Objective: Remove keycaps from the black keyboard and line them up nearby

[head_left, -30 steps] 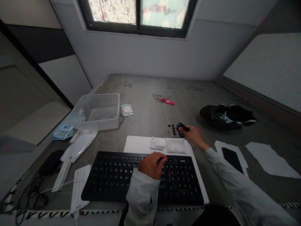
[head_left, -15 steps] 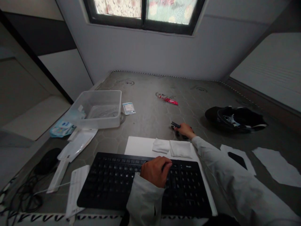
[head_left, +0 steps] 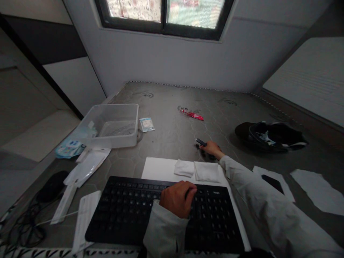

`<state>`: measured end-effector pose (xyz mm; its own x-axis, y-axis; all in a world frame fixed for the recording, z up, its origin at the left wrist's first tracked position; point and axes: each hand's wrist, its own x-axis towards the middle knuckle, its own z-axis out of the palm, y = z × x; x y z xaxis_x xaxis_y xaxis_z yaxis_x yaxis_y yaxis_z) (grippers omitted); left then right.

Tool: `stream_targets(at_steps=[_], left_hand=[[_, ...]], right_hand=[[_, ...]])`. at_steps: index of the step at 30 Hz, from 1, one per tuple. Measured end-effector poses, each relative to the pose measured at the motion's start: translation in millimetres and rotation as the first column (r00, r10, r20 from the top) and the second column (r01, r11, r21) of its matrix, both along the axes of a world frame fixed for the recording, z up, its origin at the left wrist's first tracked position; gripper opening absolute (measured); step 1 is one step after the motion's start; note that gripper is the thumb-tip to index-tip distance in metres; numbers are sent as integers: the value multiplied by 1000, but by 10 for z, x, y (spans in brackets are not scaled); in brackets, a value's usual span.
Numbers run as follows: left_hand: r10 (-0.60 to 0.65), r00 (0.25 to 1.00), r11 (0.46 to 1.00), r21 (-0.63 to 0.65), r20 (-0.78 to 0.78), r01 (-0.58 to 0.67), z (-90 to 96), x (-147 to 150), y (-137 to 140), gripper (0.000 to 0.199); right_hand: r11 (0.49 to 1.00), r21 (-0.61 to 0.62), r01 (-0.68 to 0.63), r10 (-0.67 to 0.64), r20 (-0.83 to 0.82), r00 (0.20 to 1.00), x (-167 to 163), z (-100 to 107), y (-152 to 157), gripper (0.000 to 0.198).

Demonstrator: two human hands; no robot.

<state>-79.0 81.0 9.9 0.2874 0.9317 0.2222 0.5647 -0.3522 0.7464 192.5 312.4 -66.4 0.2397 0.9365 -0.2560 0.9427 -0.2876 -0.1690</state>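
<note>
The keyboard (head_left: 123, 208) is lying partly on a board (head_left: 156, 168); two cloths (head_left: 207, 172) are resting on it toward one o'clock, a mouse (head_left: 52, 185) is lying near nine, a box (head_left: 118, 143) is standing at eleven, a packet (head_left: 147, 124) lying at its three.

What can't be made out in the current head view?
All in the head view:
Keyboard: some keys hidden by the left hand.
Dark stick: near end hidden by the right hand.
Black pieces: partly covered by that hand; any markings too small.
Packet: print too small.
Right sleeve: cut off by frame edge.
</note>
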Motion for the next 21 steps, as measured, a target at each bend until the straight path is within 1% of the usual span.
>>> stream_targets(at_steps=[11,21], left_hand=[[10,1000,1000,9,19,-10,-13,5,3,14],[13,1000,1000,-6,16,-13,-3,2,-1,14]], right_hand=[[1000,-20,-13,13,17,1000,28,-99,33,46],[1000,-9,-24,24,20,1000,7,-45,16,43]])
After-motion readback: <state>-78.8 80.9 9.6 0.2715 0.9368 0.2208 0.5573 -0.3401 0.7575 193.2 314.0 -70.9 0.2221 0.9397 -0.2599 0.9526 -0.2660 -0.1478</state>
